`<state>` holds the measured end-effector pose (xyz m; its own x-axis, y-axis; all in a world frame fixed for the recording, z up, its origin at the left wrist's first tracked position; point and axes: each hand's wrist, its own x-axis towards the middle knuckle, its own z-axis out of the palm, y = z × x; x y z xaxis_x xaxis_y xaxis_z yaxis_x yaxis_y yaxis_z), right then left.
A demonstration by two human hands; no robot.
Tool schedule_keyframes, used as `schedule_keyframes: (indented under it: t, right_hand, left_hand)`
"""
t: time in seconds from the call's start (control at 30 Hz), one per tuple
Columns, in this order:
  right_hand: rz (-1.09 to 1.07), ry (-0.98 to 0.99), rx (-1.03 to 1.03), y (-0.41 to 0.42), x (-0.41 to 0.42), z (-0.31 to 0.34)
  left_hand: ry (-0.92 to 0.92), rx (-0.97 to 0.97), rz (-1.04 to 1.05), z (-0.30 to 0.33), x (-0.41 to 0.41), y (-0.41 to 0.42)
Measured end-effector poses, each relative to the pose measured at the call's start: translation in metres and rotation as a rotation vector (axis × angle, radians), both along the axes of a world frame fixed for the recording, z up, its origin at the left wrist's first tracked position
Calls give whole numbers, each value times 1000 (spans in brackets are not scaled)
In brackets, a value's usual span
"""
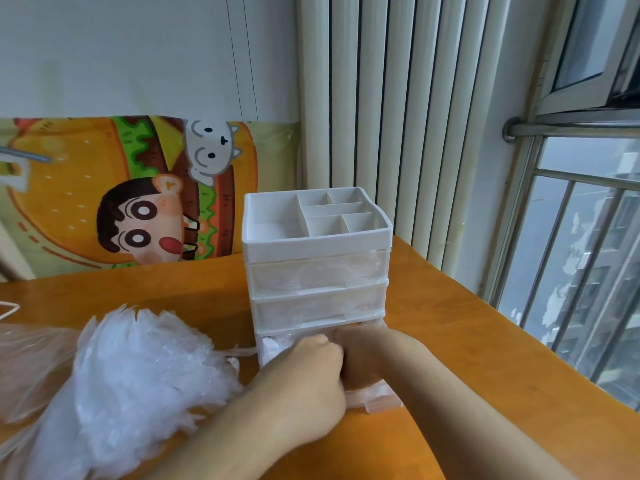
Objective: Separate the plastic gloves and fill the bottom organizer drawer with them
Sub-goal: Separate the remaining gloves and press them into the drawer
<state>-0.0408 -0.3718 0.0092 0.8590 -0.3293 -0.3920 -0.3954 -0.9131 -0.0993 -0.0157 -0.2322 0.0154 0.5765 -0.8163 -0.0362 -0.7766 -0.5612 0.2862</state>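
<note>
Plastic gloves (138, 368) are seen in the head view as a crumpled translucent heap on the left part of the wooden counter (485, 358), just beside the white organizer (317, 258), which is set toward the counter's far edge. More gloves are packed into the bottom drawer (377, 400), which is pulled out toward the near edge — clear film shows at its left corner and along its front. Both hands are pressed down into that drawer, side by side and touching. The left hand (308, 372) is held with its grip curled together in a fist on the film; whether anything is pinched inside it cannot be told. The right hand (363, 355) is likewise curled, knuckles up, its fingertips hidden in the drawer. The two upper drawers are closed, with film visible through their fronts. A cartoon-printed cushion (138, 192) is propped behind the counter's far-left edge — a radiator (398, 98) stands behind the organizer.
</note>
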Motion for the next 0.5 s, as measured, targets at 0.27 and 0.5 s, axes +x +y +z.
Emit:
schedule_keyframes:
  t: [0.27, 0.5]
  right_hand:
    - [-103, -35, 19, -3, 2, -12]
    - [-170, -78, 69, -10, -5, -12]
  left_hand:
    - [242, 45, 301, -13, 15, -16]
    - [220, 295, 294, -25, 25, -44]
